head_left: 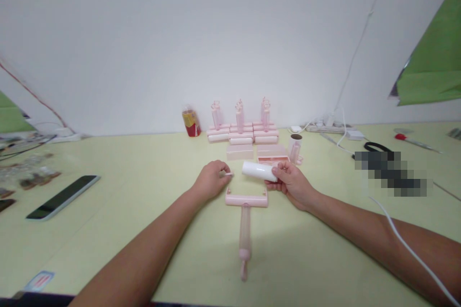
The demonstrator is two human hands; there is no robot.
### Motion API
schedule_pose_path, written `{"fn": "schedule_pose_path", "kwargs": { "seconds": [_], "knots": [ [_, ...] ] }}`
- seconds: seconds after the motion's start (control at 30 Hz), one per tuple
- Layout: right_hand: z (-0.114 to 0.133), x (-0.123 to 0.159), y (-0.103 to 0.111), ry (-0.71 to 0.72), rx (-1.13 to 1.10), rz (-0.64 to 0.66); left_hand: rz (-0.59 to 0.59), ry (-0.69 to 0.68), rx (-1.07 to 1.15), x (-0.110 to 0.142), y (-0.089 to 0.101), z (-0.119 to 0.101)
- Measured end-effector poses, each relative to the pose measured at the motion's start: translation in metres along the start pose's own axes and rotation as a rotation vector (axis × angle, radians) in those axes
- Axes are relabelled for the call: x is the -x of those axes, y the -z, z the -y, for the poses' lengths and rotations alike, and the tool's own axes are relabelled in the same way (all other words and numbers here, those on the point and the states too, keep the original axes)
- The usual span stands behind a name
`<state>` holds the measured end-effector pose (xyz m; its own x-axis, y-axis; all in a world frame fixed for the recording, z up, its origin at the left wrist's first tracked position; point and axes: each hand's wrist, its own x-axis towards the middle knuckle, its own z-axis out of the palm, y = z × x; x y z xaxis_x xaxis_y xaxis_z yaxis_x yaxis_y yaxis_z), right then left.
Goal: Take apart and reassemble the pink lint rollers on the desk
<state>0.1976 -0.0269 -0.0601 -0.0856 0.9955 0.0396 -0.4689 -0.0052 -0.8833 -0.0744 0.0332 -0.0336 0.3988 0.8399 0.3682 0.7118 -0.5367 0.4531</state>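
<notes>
My right hand (pixel 290 184) grips the right end of a white lint roller refill roll (pixel 256 171), lifted a little above the table and slightly tilted. My left hand (pixel 213 180) is closed, with a short pale rod-like piece (pixel 228 173) sticking out from its fingertips toward the roll. Between and below the hands lies a pink lint roller frame (pixel 247 200), with two small end knobs facing away from me. Its see-through pink handle (pixel 245 230) points toward me.
Pink lint rollers (pixel 241 129) stand in rows by the wall, several with handles up. Pale pink covers (pixel 239 152), a cardboard-cored roll (pixel 296 143) and a red-yellow package (pixel 191 122) are nearby. A phone (pixel 64 196) lies left; a white cable (pixel 403 242) crosses my right forearm.
</notes>
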Motion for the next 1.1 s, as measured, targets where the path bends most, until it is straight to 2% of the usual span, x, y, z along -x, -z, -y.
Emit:
{"fn": "schedule_pose_path", "kwargs": {
  "seconds": [0.23, 0.37, 0.6, 0.83, 0.93, 1.1],
  "knots": [
    [0.001, 0.001, -0.002, -0.005, 0.022, -0.002, 0.075, 0.023, 0.098, 0.001, 0.001, 0.003],
    [0.002, 0.003, -0.004, -0.006, 0.039, 0.030, 0.053, 0.102, 0.323, 0.000, 0.007, -0.010],
    [0.000, 0.002, -0.002, -0.012, 0.037, 0.078, 0.056, 0.109, 0.530, 0.002, 0.003, -0.040],
    [0.000, 0.003, -0.001, -0.008, 0.046, 0.061, 0.030, 0.162, 0.796, 0.002, 0.001, -0.044],
    [0.000, 0.002, -0.001, -0.002, 0.036, 0.023, -0.038, 0.186, 0.787, 0.000, 0.005, -0.038],
    [-0.001, 0.001, -0.004, -0.018, 0.057, -0.014, -0.262, 0.152, 0.507, -0.005, 0.017, -0.021]
  ]
}}
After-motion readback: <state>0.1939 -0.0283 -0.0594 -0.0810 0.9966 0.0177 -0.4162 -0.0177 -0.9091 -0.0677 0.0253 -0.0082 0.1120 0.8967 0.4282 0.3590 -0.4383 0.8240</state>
